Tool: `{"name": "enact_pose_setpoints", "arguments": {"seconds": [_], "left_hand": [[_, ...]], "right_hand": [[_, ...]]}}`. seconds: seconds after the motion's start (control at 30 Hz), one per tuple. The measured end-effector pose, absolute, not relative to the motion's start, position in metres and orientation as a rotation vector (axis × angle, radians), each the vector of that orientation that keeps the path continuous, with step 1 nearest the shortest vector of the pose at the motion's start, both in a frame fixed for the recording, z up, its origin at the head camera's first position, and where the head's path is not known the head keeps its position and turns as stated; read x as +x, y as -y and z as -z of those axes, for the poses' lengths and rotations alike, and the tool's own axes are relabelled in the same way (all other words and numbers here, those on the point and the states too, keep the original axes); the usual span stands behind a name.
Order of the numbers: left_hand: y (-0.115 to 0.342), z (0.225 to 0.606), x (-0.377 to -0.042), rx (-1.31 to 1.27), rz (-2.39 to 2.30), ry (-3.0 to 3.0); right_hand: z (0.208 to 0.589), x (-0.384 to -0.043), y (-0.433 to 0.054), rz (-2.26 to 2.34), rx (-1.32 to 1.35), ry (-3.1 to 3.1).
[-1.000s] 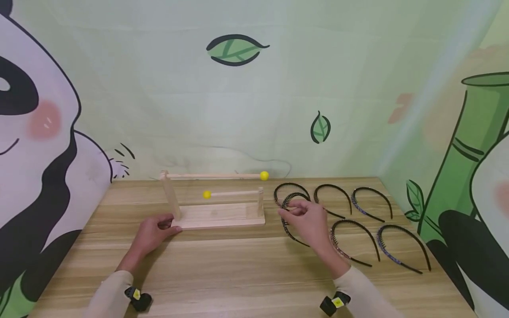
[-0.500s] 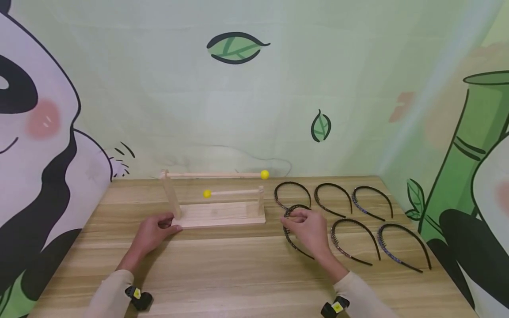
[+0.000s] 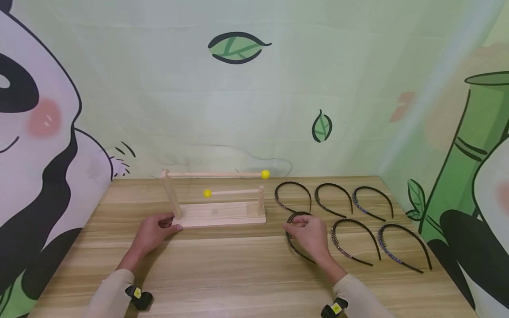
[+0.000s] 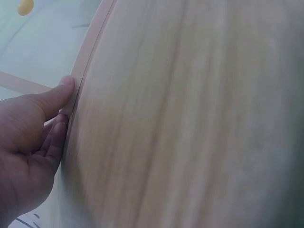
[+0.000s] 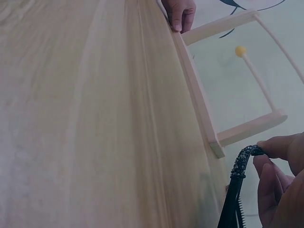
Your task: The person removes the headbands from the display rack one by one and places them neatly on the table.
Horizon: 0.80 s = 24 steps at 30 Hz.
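Note:
In the head view my left hand holds the left end of a pale wooden two-bar rack, thumb and fingers at its base. The left wrist view has that thumb on the base's edge. The upper bar ends in a yellow ball, the lower one in another yellow ball. Right of the rack, my right hand pinches a black toothed headband by its curved side, low over the table. Sparkly stones cover part of this headband in the right wrist view.
Several more headbands lie on the wood-grain table: a back-row one just behind my right hand, a nearer one and a blue-decorated one to its right. A printed cloth backdrop rises behind the table's far edge.
My right hand has moved slightly toward me with the headband, which now sits lower and apart from the back-row headband it overlapped. My left hand and the rack have stayed put.

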<state>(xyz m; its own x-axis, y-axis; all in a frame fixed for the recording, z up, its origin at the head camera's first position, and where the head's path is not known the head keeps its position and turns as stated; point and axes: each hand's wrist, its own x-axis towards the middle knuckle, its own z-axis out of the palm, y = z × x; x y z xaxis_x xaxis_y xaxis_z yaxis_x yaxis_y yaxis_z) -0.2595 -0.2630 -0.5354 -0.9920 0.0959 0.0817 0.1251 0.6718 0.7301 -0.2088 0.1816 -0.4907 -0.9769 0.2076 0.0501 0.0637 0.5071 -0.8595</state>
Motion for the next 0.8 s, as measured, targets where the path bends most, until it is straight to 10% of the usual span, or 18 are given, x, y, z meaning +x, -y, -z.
{"name": "enact_pose_setpoints", "arguments": {"seconds": [0.8], "left_hand": [[0.262,0.535,-0.259,-0.171,1.260,2.825]], "right_hand": [[0.513,-0.218,-0.184,-1.443,-0.259,2.691]]}}
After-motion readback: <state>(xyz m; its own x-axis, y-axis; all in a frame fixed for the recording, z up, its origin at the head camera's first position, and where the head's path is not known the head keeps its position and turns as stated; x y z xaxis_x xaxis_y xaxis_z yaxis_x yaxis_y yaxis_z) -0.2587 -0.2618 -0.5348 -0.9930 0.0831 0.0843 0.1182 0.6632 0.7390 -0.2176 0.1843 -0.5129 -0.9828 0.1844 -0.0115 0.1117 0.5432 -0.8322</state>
